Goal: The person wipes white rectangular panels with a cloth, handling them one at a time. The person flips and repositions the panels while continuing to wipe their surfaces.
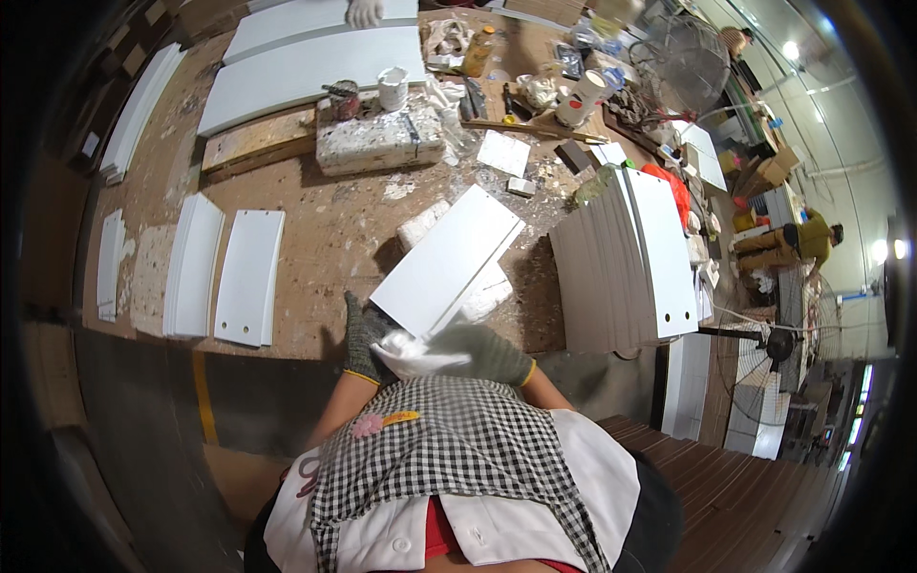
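Observation:
A white rectangular board (447, 260) lies slanted on two white-wrapped blocks, one far (422, 225) and one near (487, 296). At its near left corner is my left hand (365, 336), in a dark grey-green knit glove, closed at the board's edge; its fingertips are partly hidden. A crumpled white cloth (416, 357) is bunched between my hands at the near end of the board. My right hand (485, 351), in a matching glove, is closed on the cloth, its fingers smeared by motion.
A tall stack of white boards (621, 263) stands right; smaller stacks (194, 267) (250, 277) lie left. Behind are a paint-spattered block (380, 134) with a white cup (393, 89), long white panels (310, 72) and another person's gloved hand (365, 11). Fans (778, 344) stand right.

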Available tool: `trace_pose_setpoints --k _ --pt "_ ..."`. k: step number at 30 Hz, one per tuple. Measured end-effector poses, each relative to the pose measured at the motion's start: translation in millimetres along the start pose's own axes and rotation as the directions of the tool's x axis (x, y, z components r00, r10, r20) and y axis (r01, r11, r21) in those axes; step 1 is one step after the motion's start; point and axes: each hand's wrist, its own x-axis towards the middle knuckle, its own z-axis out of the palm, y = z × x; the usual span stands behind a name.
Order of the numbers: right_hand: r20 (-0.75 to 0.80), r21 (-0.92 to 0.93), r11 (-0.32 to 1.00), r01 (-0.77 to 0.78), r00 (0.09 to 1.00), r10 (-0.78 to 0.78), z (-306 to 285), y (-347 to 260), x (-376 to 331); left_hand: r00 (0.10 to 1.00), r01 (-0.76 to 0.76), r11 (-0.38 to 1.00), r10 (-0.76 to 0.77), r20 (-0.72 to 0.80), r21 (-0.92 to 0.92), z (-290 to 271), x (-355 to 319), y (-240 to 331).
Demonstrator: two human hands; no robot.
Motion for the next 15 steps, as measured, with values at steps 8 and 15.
trace_pose_setpoints --k 8,15 --pt "-0.594 -0.498 0.839 0.217 0.619 -0.513 -32 -54 20 0.813 0.464 0.867 -0.498 -0.302 -0.181 -29 19 67" --pt "-0.788 -0.571 0.78 -0.255 0.436 -0.435 -106 58 26 0.827 0.398 0.91 -0.411 -0.383 -0.117 -58 12 117"
